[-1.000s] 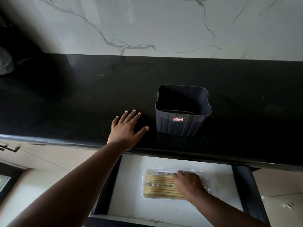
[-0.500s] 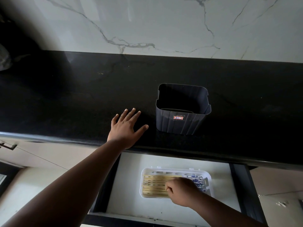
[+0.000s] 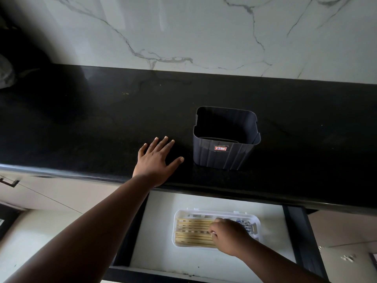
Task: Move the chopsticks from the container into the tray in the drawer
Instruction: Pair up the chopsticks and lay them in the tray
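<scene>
Left hand [image 3: 156, 160] lies flat, fingers spread, palm down on the black countertop [image 3: 81, 123] at centre frame, just left of the dark grey ribbed container [image 3: 224, 156], not touching it. Container stands upright near the counter's front edge, right of centre, a small red-and-white sticker [image 3: 220, 148] on its near wall; inside looks dark, no chopsticks visible in it. Lower frame: open drawer [image 3: 163, 231] with pale floor, white plastic tray [image 3: 258, 223] sitting in it. Wooden chopsticks [image 3: 191, 231] lie side by side in the tray, lengthwise left to right, filling its left and middle part; blue patterned ends [image 3: 243, 224] show at the tray's right side. Right hand [image 3: 228, 235] is over the tray's middle, fingers curled, fingertips down on the chopsticks; cannot tell if it actually pinches one. White marble backsplash [image 3: 204, 31] with grey veins across the upper frame. Cabinet handle [image 3: 9, 181] at left edge.
</scene>
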The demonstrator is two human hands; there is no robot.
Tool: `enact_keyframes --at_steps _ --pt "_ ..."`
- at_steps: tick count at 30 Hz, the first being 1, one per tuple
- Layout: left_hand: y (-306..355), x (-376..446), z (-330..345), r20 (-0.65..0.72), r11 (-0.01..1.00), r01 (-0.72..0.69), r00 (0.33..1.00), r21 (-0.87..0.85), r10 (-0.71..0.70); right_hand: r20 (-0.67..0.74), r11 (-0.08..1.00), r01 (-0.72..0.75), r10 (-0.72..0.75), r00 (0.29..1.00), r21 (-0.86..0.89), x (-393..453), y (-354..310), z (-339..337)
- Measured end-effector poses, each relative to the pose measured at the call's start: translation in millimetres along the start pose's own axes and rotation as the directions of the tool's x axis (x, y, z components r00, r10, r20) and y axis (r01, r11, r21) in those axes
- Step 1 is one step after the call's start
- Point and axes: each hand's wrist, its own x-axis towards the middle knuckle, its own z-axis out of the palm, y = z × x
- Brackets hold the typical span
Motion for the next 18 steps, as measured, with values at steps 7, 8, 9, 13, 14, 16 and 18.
enact_keyframes --at_steps 7,8,9,13,14,16,18 --pt "-2.1 0.7 2.3 0.017 1.000 -0.006 1.000 0.016 0.006 -0.154 0.990 0.055 -0.076 0.985 -0.132 -11.4 2.6 -11.2" --pt "-2.1 0.8 2.5 0.023 1.000 -0.008 1.000 0.019 0.008 -0.143 0.988 0.064 -0.085 0.986 -0.141 -14.1 3.8 -9.6" --pt "-2.2 0.9 2.5 0.028 1.000 -0.012 1.000 0.021 0.011 -0.124 0.987 0.070 -0.088 0.988 -0.145 -16.8 5.2 -7.0" --pt "-2.0 -0.5 2.9 0.079 0.998 -0.038 0.996 0.047 0.034 0.005 0.988 0.019 -0.018 1.000 -0.150 -25.5 9.8 3.6" --pt "-2.0 -1.0 3.0 0.091 0.998 -0.041 0.995 0.054 0.036 0.023 0.989 -0.001 0.005 1.000 -0.149 -26.6 10.4 3.8" --pt "-1.8 -1.8 3.1 0.106 0.997 -0.043 0.994 0.069 0.036 0.038 0.987 -0.020 0.027 0.999 -0.162 -27.9 10.1 0.7" --pt "-0.5 -2.6 2.6 0.116 0.995 -0.048 0.993 0.085 0.038 0.033 0.985 -0.031 0.037 0.999 -0.171 -29.7 7.1 -6.7"
